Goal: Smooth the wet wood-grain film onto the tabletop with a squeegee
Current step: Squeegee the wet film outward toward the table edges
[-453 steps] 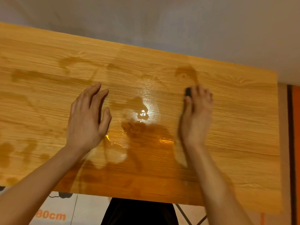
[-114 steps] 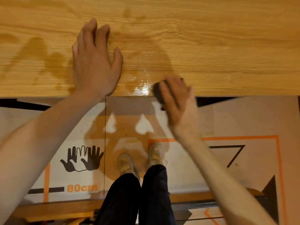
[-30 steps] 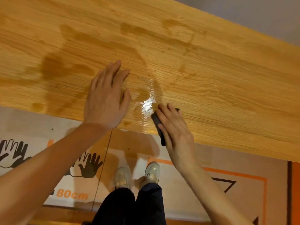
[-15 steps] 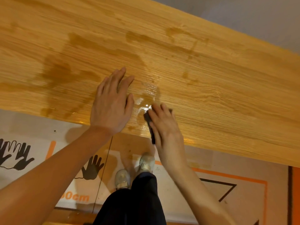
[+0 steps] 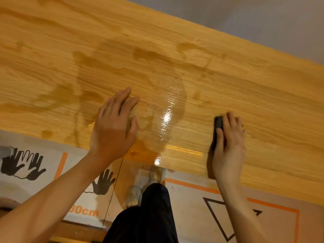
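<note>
The wood-grain film (image 5: 175, 55) covers the tabletop, with dark wet patches and a glossy wet streak (image 5: 166, 118) near the front edge. My left hand (image 5: 114, 127) lies flat on the film, fingers spread, just left of the streak. Right of the streak, my right hand (image 5: 229, 142) presses a small black squeegee (image 5: 218, 125) onto the film; only its far end shows beyond my fingers.
The table's front edge (image 5: 184, 170) runs diagonally across the view. Below it lies a floor mat (image 5: 184, 193) with orange lines, black hand prints and a triangle. My dark trousers (image 5: 149, 216) and shoes stand against the edge. A grey wall (image 5: 245, 18) lies behind the table.
My right hand has slid the squeegee to the right along the front of the film, away from my left hand, leaving a glossy wet band between them. The left hand stays flat.
</note>
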A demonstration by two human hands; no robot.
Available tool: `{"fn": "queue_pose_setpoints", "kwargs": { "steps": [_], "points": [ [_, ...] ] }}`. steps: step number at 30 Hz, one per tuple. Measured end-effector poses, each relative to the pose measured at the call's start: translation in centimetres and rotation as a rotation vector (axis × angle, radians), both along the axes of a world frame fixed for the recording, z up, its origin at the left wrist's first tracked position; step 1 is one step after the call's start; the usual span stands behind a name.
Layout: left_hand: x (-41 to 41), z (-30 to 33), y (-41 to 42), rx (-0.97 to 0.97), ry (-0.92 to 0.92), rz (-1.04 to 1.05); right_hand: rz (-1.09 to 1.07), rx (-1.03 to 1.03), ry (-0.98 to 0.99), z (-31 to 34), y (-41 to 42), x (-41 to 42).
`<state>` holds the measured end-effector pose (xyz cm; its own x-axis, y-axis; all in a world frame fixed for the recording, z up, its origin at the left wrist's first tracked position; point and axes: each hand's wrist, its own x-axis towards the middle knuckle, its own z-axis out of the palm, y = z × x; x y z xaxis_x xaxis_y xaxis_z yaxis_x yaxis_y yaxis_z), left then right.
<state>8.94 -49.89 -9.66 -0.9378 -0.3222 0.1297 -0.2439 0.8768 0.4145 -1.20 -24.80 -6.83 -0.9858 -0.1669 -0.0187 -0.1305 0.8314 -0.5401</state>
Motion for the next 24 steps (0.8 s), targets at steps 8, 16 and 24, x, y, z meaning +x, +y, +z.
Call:
{"fn": "queue_pose_setpoints", "kwargs": {
  "steps": [8,16,24],
  "points": [
    [-0.2,0.5,-0.4,0.054,-0.069,0.021,0.348,0.134,0.067,-1.9,-11.6,0.8],
    [-0.3,0.5,0.0,0.052,-0.083,0.044,0.160,-0.012,-0.016,-0.3,0.4,-4.2],
    [-0.4,0.5,-0.1,0.048,-0.083,0.031,0.391,0.136,0.019,-1.6,-13.2,-2.6]
  ]
}}
